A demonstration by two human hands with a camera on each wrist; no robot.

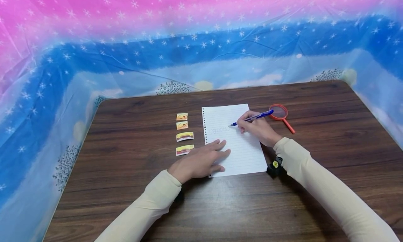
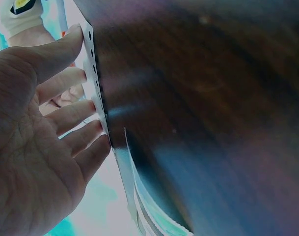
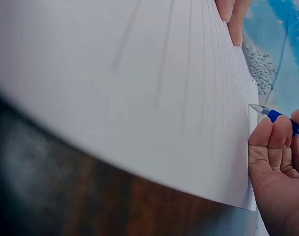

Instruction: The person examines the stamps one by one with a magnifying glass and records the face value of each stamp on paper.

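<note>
A lined sheet of paper [image 1: 234, 154] with punched holes down its left edge lies on the table. My right hand [image 1: 256, 128] pinches a blue pen [image 1: 259, 115], its tip at the sheet just past a line of faint handwriting [image 1: 220, 130]. In the right wrist view the pen [image 3: 273, 115] sits between thumb and fingers, its tip against the paper [image 3: 188, 98]. My left hand [image 1: 204, 159] lies with spread fingers over the sheet's lower left. In the left wrist view the left hand's fingertips [image 2: 104, 140] touch the punched edge.
Left of the sheet several small yellow-and-red stamps stand in a column, such as the top stamp [image 1: 182, 117] and the bottom stamp [image 1: 184, 150]. A red magnifying glass [image 1: 289, 125] lies right of the paper. The brown wooden table [image 1: 126, 147] backs onto a patterned cloth [image 1: 176, 65].
</note>
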